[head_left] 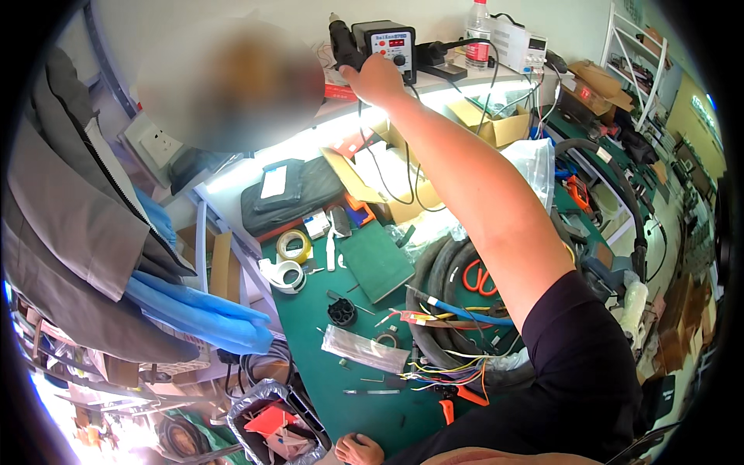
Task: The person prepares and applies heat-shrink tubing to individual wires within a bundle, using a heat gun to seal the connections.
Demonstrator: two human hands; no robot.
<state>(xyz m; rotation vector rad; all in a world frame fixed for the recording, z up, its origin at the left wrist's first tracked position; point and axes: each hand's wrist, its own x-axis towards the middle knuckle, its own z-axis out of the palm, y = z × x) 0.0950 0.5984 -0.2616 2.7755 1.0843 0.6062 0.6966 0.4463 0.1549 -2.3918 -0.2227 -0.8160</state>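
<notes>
My right arm stretches far across the bench to the shelf at the back. There my right hand [378, 80] is closed around the lower part of a black hot air gun [341, 43], whose metal nozzle points up. Just right of it stands the black hot air station [391, 48] with a lit display and a knob. At the bench's near edge rests my left hand [359, 449], its fingers curled in, with nothing seen in them. Between the hands lie a thick coiled black cable [428, 329] with stripped coloured wires [446, 375] and a clear plastic bag [364, 349].
On the green bench mat [306, 341] are tape rolls [293, 246], a green box [377, 261], red-handled scissors [478, 279], a round black part [341, 311] and orange-handled pliers [448, 411]. Open cardboard boxes [496, 122] stand below the shelf. A lined bin [240, 411] is left of the bench.
</notes>
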